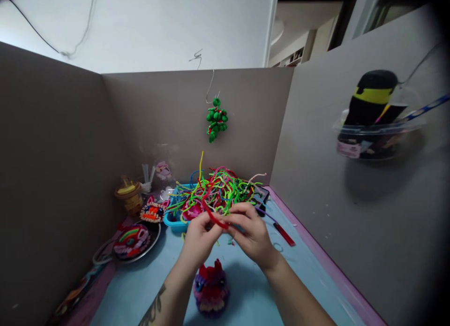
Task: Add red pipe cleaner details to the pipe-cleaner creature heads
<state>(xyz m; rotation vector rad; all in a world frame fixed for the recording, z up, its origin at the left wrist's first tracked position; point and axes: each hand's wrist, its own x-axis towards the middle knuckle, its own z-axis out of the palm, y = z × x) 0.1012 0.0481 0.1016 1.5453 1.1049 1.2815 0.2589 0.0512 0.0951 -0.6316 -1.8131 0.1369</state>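
A red pipe cleaner runs between my two hands, above the table. My left hand pinches it between thumb and fingers. From the other side my right hand has its fingertips closed on the end of the same piece. Below my wrists, a small fuzzy figure in purple, red and pink, with blue eyes, stands on the table. Just behind my hands, a blue tray is heaped with a tangle of bright pipe cleaners.
Left stand a round dish with a rainbow-striped piece, an orange-and-white fuzzy piece and a brown pot. A red-handled tool lies right. A green ornament hangs ahead; a clear container hangs on the right panel.
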